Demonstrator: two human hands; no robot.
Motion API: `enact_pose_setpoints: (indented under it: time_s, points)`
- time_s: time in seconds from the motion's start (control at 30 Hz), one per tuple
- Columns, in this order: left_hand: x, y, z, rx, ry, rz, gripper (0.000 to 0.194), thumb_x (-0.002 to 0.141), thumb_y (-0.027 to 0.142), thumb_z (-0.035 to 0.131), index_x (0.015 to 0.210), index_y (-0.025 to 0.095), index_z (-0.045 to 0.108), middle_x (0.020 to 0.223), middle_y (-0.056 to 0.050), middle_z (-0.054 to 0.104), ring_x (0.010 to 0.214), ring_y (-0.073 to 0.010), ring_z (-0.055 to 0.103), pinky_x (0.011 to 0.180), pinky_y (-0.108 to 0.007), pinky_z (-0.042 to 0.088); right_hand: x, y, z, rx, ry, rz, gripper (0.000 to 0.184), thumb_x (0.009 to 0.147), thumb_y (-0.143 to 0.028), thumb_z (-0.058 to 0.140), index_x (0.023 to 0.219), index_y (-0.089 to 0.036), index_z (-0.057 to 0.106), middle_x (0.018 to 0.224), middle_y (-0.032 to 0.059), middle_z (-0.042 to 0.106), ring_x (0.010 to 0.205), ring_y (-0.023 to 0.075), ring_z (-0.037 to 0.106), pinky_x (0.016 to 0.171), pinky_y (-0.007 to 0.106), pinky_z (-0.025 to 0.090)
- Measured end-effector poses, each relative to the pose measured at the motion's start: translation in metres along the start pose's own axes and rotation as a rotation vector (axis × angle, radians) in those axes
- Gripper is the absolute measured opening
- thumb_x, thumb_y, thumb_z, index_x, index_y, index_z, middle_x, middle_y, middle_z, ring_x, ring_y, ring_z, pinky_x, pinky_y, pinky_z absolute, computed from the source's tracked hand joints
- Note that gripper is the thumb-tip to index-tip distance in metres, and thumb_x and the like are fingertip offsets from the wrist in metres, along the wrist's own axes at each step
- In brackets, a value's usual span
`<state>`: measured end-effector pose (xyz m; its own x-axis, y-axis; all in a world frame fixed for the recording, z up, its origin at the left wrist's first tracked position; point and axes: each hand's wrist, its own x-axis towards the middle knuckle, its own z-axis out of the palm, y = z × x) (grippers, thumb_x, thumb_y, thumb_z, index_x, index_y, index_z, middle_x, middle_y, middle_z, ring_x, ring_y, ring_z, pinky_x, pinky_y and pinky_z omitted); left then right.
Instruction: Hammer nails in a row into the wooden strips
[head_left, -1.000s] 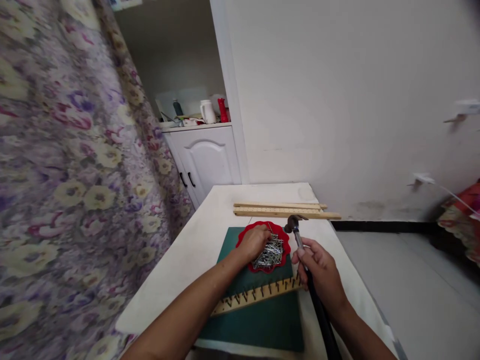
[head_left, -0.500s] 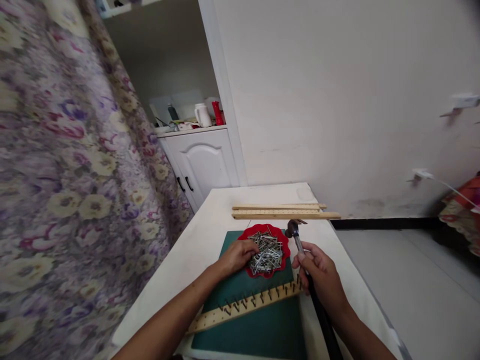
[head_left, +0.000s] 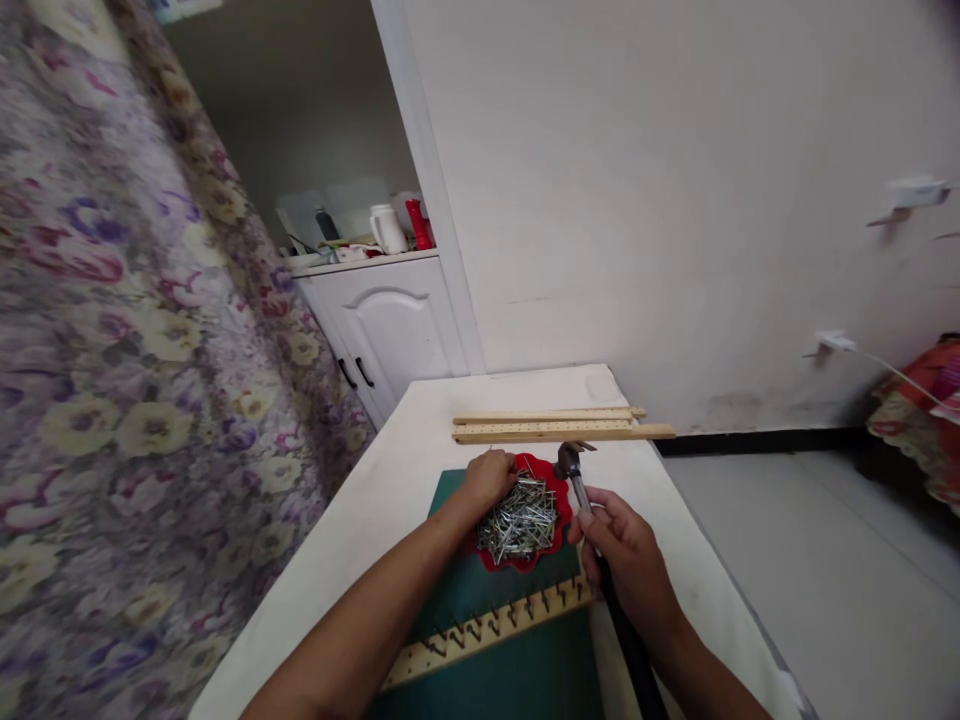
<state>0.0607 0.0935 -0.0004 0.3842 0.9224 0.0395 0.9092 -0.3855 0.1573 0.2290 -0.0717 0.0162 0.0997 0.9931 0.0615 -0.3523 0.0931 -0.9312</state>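
Observation:
A red scalloped bowl (head_left: 556,508), heaped with loose metal nails (head_left: 517,520), sits on a green mat (head_left: 517,665). My left hand (head_left: 491,478) is closed at the bowl's far left rim; its fingertips are partly hidden. In my right hand (head_left: 622,545) is a claw hammer (head_left: 576,478), gripped around its upper handle with the head upward beside the bowl. A wooden strip (head_left: 499,630) with a row of upright nails lies slantwise across the mat, nearer to me than the bowl.
Several drilled wooden strips (head_left: 555,430) lie across the far part of the white table (head_left: 360,545). A floral curtain (head_left: 150,400) hangs at the left. Behind stands a white cabinet (head_left: 401,335) holding a white jug (head_left: 388,230). A wall (head_left: 637,200) rises beyond the table.
My left hand has moved from over the nails to the bowl's far left rim. The bowl has shifted slightly towards me on the mat. My right hand still holds the hammer.

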Motion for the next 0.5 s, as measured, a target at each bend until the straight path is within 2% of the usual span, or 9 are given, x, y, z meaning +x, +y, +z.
enact_pose_setpoints:
  time_s: [0.1,0.2,0.33,0.5]
  points:
    - [0.001,0.003,-0.001,0.043,-0.022,-0.045,0.015,0.071,0.014,0.055,0.074,0.018,0.069,0.081,-0.009,0.070,0.084,-0.0240,0.063,0.073,-0.030,0.043,0.000,0.000,0.001,-0.003,-0.002,-0.004,0.027,0.082,-0.035,0.058,0.102,-0.017,0.054,0.068,-0.0036,0.059,0.033,0.0042,0.041,0.028,0.016,0.033]
    - [-0.006,0.000,-0.003,0.060,-0.021,-0.058,0.018,0.072,0.013,0.051,0.078,0.018,0.067,0.087,-0.009,0.069,0.084,-0.0237,0.062,0.071,-0.029,0.043,-0.001,0.000,0.003,0.000,-0.009,0.003,0.029,0.081,-0.035,0.058,0.104,-0.017,0.054,0.068,-0.0035,0.059,0.033,0.0045,0.041,0.027,0.016,0.033]
    - [-0.015,-0.006,-0.006,0.052,-0.016,-0.030,0.016,0.073,0.014,0.050,0.078,0.017,0.065,0.091,-0.009,0.066,0.082,-0.0216,0.061,0.067,-0.027,0.042,-0.005,0.003,0.004,0.006,-0.014,0.000,0.031,0.080,-0.035,0.060,0.104,-0.016,0.054,0.067,-0.0033,0.060,0.033,0.0041,0.041,0.028,0.016,0.034]
    - [-0.022,-0.008,-0.010,0.022,0.005,0.030,0.015,0.072,0.012,0.050,0.081,0.018,0.062,0.084,-0.006,0.065,0.079,-0.0197,0.059,0.066,-0.026,0.039,-0.006,0.006,0.006,0.005,-0.014,0.003,0.032,0.079,-0.036,0.060,0.102,-0.016,0.054,0.066,-0.0035,0.061,0.033,0.0041,0.041,0.027,0.015,0.035]
